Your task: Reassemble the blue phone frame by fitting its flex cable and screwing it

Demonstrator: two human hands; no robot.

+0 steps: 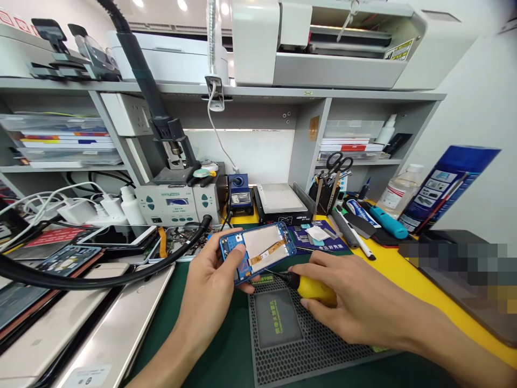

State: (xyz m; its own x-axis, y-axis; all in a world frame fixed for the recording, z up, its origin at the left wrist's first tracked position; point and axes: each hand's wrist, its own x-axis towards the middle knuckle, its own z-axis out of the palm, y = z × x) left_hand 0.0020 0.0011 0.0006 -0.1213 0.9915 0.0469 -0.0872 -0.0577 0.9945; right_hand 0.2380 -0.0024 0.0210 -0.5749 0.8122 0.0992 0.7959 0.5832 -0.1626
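Note:
My left hand is closed round the left end of an opened blue phone frame, holding it tilted above the mat, thumb on its face. Inside the frame lie a pale panel and an orange flex cable. My right hand grips a yellow-handled screwdriver; its black tip touches the lower edge of the frame. Under both hands lies a grey honeycomb work mat with a dark rectangular pad in it.
A black hose curves across phones and laptops stacked at the left. Behind stand a soldering station, a heating plate, a tool cup with scissors, pens, a teal tool and a bottle. A blurred dark object lies at the right.

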